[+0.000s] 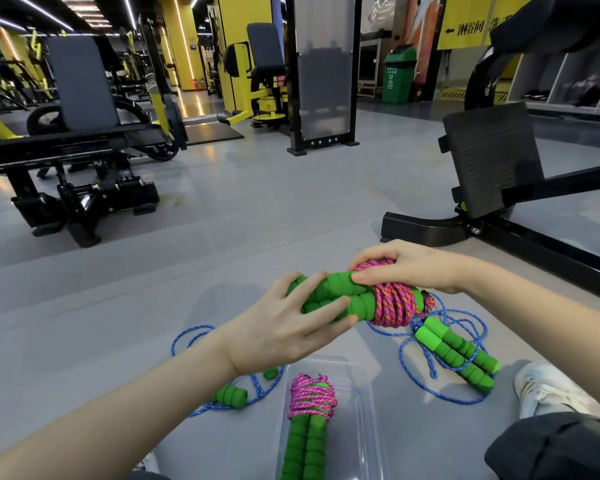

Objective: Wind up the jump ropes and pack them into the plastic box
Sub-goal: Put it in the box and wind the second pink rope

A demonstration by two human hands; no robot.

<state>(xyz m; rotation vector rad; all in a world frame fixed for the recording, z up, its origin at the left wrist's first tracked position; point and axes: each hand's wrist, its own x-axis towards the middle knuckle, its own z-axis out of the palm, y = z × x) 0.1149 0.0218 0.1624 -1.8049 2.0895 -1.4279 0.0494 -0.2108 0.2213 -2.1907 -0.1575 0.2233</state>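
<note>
Pink rope bundle (371, 299) between both hands' fingers (329, 308).

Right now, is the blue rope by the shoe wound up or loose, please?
Loose: the blue rope sprawls in open loops on the floor around its handles.

plastic box (368, 427) half free, blue ropes (440, 358) flanking

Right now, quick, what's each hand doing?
Left hand: closed around the green handles of the pink jump rope.
Right hand: closed, grip on that rope's wound coil.
</note>
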